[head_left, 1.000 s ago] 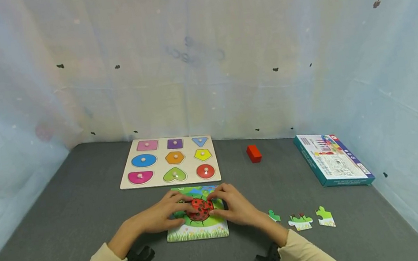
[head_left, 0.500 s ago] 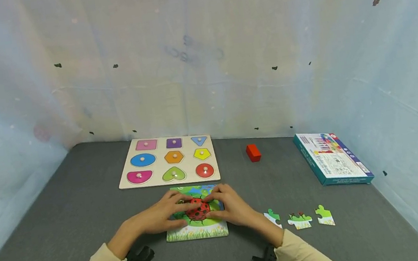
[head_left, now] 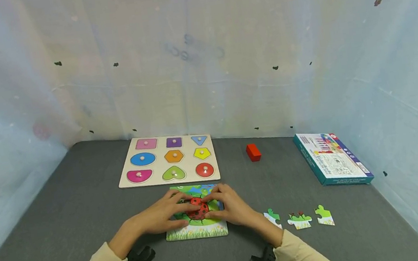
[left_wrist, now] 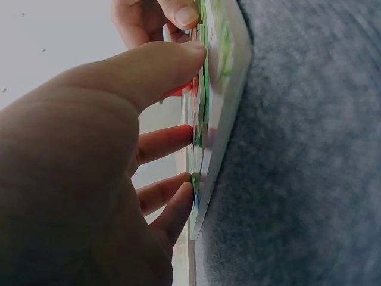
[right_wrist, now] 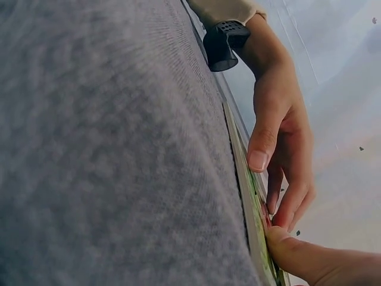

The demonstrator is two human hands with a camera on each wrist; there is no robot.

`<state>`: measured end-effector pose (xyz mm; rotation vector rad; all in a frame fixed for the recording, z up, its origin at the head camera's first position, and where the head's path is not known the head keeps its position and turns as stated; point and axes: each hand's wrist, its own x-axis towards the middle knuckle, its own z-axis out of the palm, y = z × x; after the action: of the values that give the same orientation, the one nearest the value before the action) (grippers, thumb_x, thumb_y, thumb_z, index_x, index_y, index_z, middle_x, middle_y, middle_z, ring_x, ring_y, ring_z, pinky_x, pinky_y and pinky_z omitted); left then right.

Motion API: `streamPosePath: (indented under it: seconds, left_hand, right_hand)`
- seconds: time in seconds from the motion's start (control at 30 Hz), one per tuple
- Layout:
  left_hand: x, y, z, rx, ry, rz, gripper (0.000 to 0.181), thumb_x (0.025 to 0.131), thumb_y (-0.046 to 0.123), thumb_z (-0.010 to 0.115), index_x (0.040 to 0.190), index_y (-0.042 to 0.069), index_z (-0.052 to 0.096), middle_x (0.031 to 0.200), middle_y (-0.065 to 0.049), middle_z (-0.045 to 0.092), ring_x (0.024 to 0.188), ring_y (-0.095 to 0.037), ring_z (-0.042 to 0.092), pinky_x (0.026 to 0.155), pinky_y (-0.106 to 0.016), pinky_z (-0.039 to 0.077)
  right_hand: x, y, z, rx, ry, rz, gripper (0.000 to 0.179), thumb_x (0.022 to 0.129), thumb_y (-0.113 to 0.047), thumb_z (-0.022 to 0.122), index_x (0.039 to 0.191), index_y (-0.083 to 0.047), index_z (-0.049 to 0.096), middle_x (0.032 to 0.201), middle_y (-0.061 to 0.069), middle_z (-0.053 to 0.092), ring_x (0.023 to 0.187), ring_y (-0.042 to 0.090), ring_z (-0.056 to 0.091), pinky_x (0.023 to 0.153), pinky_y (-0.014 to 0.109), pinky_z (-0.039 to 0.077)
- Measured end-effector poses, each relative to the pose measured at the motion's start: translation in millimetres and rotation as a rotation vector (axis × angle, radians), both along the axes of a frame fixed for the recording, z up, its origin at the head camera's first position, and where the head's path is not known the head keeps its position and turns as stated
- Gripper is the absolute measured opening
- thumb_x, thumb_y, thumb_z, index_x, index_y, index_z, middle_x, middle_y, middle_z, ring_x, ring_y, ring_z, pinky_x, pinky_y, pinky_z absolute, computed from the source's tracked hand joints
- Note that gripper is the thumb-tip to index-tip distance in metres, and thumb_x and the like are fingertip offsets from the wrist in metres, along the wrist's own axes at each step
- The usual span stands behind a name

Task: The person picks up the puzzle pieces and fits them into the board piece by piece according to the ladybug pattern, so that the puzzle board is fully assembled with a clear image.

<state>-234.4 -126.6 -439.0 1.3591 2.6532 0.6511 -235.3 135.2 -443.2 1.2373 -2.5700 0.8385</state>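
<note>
A picture puzzle of a ladybird on green and white ground lies before me in a flat square board. Over its left side reaches my left hand, fingers spread and fairly straight, tips on the pieces; the left wrist view shows its thumb resting on the surface too. My right hand comes from the other side, index finger and thumb apart on the ladybird's right part. In the right wrist view, the right thumb presses by the red pieces. Some of the ladybird is hidden under the fingers.
Loose jigsaw pieces lie right of my right forearm: one near it, a middle piece and an outer piece. Behind the puzzle is a knobbed shape board. A red block and a teal-edged box stand farther right.
My right hand has shifted slightly left, and the ladybird's right part now sits closer in to the rest. The left hand has barely moved, its fingers reaching slightly farther right.
</note>
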Motion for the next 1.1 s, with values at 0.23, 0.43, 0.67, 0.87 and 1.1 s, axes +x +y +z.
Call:
streamPosePath:
  seconds: [0.23, 0.43, 0.67, 0.87, 1.1]
  left_hand:
    - [1.6, 0.5, 2.0, -0.010, 0.004, 0.006, 0.047, 0.091, 0.032, 0.060, 0.136, 0.025, 0.050, 0.136, -0.003, 0.043, 0.126, -0.025, 0.030, 0.096, -0.049, 0.038]
    - [1.4, 1.2, 1.6, -0.038, 0.027, 0.018, 0.050, 0.091, 0.033, 0.060, 0.139, 0.025, 0.047, 0.136, -0.003, 0.042, 0.125, -0.025, 0.030, 0.096, -0.048, 0.039]
    - [2.2, 1.5, 2.5, -0.040, 0.022, 0.018, 0.050, 0.091, 0.033, 0.060, 0.138, 0.026, 0.047, 0.136, -0.004, 0.043, 0.126, -0.026, 0.030, 0.095, -0.049, 0.039]
    - [2.2, 1.6, 2.7, -0.032, 0.010, 0.015, 0.049, 0.091, 0.031, 0.060, 0.138, 0.029, 0.047, 0.137, -0.003, 0.042, 0.127, -0.025, 0.029, 0.097, -0.050, 0.037]
    - [2.3, 1.3, 3.2, -0.027, 0.018, 0.007, 0.048, 0.091, 0.030, 0.060, 0.137, 0.029, 0.048, 0.137, -0.004, 0.043, 0.127, -0.026, 0.030, 0.097, -0.051, 0.037]
  right_hand:
    - [-0.2, -0.7, -2.0, 0.014, 0.002, -0.036, 0.037, 0.080, -0.027, 0.074, 0.113, -0.011, 0.066, 0.100, 0.005, 0.052, 0.084, 0.014, 0.040, 0.074, 0.029, 0.035]
    - [-0.4, -1.1, -0.6, 0.007, -0.018, -0.047, 0.037, 0.081, -0.027, 0.073, 0.113, -0.010, 0.066, 0.101, 0.008, 0.051, 0.086, 0.015, 0.040, 0.075, 0.031, 0.035]
    - [-0.1, -0.7, 0.2, 0.009, 0.000, -0.041, 0.037, 0.080, -0.026, 0.074, 0.112, -0.010, 0.066, 0.098, 0.009, 0.051, 0.083, 0.013, 0.037, 0.073, 0.029, 0.033]
    - [0.7, 0.9, 1.4, 0.028, 0.020, -0.026, 0.040, 0.078, -0.029, 0.075, 0.112, -0.010, 0.067, 0.098, 0.006, 0.052, 0.079, 0.010, 0.034, 0.071, 0.026, 0.030]
    - [0.5, 6.9, 2.4, 0.067, -0.006, 0.012, 0.044, 0.081, -0.031, 0.073, 0.118, -0.011, 0.064, 0.102, 0.005, 0.051, 0.085, 0.012, 0.036, 0.073, 0.026, 0.032]
